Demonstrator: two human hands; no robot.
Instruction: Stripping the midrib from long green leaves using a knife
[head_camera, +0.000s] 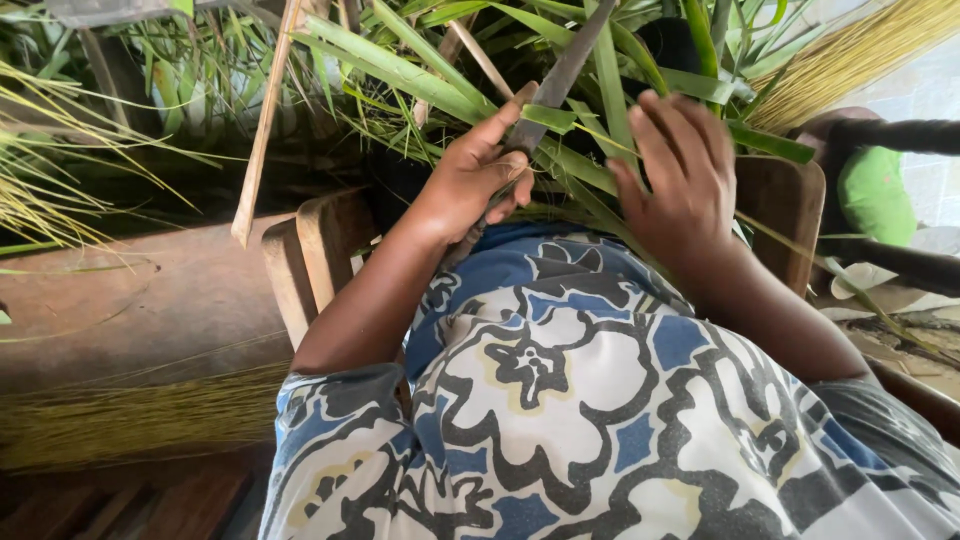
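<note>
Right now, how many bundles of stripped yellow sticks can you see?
2. One bundle lies on the floor at lower left, beside the wooden chair. The other bundle slants across the top right corner. More may be hidden behind the green leaves.

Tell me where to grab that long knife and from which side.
Grip the long knife at its lower handle end, where the left hand already wraps it, coming from the left. The blade runs up and away into the green palm leaves, so the handle is probably the safe part. The right hand rests on the leaves beside it.
</note>
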